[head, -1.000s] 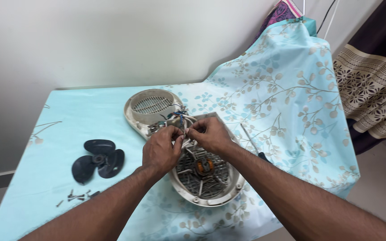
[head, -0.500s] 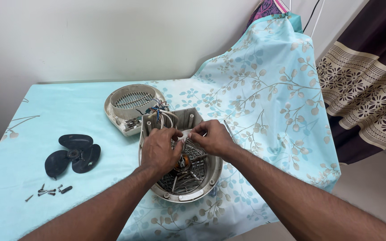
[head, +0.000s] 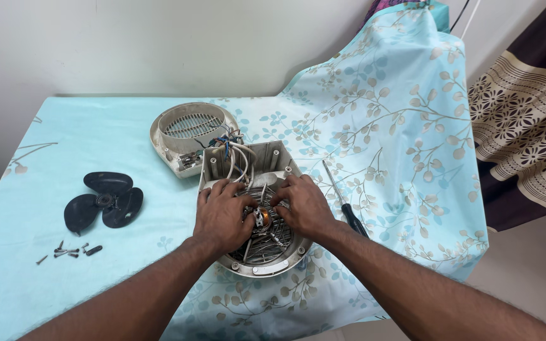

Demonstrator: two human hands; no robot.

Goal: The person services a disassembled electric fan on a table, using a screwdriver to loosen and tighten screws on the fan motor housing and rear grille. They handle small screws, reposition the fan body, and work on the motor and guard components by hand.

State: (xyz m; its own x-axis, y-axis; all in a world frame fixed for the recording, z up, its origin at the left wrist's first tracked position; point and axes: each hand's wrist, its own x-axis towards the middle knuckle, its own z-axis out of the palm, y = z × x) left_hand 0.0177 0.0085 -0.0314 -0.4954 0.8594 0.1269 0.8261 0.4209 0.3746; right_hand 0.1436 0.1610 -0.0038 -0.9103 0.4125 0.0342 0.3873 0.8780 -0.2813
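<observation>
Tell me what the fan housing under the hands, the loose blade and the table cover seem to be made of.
Fan housing: beige moulded plastic by its look, dull, with screw posts; the grille inside looks like bare metal wire. Fan blade: dark plastic, likely, with a slight sheen. Table cover: thin woven cloth, matte, since it creases and drapes over something at the back.

A dark three-bladed fan propeller (head: 103, 201) lies on the bench's pale blue floral cloth (head: 374, 120), with a small scatter of screws (head: 69, 251) near it. A black-handled screwdriver (head: 346, 201) lies farther right. A brown patterned curtain (head: 529, 120) hangs at right.
</observation>
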